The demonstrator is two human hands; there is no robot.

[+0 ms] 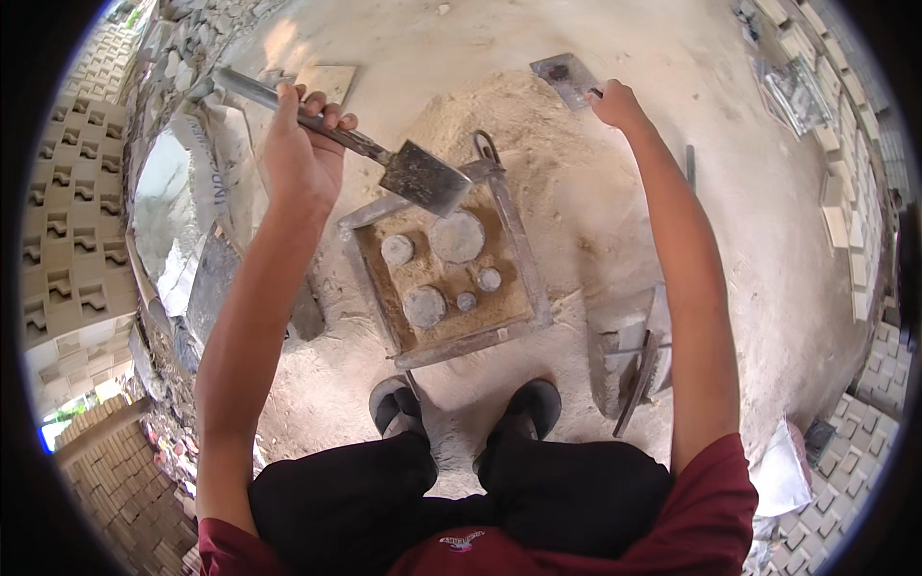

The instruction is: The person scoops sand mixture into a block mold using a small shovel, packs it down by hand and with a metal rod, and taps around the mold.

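Note:
My left hand [309,144] is closed around the dark handle of a small square-bladed shovel [425,180]. Its metal blade hangs over the far left side of a wooden frame [467,344]. Inside the frame, several round grey discs [457,236] of different sizes lie on packed sandy material [499,288]. Farther off and to the right, my right hand [618,104] grips a short dark piece at the edge of a flat square metal plate [565,79]. That plate is close to the ground; whether it touches cannot be told.
Loose sand [499,110] is heaped behind the frame, whose far corner carries a metal loop [487,147]. Metal pieces [639,360] lie right of it. A white sack [173,206] stands left, near stacked blocks [77,211]. My shoes [536,407] are just in front.

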